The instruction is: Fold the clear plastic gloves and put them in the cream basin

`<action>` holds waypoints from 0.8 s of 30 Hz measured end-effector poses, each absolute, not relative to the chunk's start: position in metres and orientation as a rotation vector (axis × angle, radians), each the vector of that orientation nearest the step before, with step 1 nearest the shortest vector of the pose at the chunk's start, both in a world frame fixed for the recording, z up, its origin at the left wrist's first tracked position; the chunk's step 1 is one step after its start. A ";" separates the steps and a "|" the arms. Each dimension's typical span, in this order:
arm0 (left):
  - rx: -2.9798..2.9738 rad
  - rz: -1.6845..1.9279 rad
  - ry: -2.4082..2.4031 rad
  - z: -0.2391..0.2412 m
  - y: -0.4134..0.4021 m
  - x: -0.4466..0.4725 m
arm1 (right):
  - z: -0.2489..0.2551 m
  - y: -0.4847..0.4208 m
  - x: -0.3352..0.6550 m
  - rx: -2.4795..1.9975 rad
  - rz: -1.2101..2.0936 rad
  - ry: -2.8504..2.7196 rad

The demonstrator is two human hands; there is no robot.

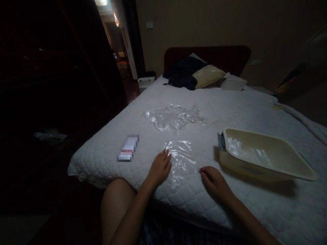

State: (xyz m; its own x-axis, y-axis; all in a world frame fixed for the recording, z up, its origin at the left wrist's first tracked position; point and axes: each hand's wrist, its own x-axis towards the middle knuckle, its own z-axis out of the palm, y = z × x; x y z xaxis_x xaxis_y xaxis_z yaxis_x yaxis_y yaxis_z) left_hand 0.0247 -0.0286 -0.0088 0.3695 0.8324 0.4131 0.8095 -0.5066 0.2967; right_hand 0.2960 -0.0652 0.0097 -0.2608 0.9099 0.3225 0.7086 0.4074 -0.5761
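Lying on the bed, the nearer plastic film seemed light, limp and slippery, best pinched by an edge; the left hand rested loose fingers at its side; the right hand curled nearby, grip unclear.

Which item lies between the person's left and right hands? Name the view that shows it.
In the head view, crinkled clear plastic film lies between the left hand and the right hand, on the bed.
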 end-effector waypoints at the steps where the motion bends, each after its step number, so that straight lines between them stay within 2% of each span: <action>1: 2.564 0.807 1.543 -0.008 -0.028 0.025 | 0.010 -0.061 0.295 -1.380 0.421 -2.051; 9: 2.515 0.770 1.507 -0.005 -0.027 0.021 | 0.024 -0.042 0.277 -1.510 0.420 -1.852; 14: 2.494 0.751 1.496 -0.008 -0.026 0.019 | 0.033 -0.032 0.253 -1.379 0.533 -1.933; 24: 2.577 0.725 1.529 -0.006 -0.028 0.022 | 0.022 -0.007 0.234 -1.566 0.587 -2.030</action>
State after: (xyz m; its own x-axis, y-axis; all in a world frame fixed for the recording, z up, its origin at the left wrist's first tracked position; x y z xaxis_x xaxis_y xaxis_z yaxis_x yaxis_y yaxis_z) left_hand 0.0219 -0.0279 -0.0058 0.3979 0.8421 0.3640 0.8145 -0.5069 0.2822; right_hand 0.2341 -0.0071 0.0219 -0.2086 0.9695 0.1286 0.7511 0.2430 -0.6139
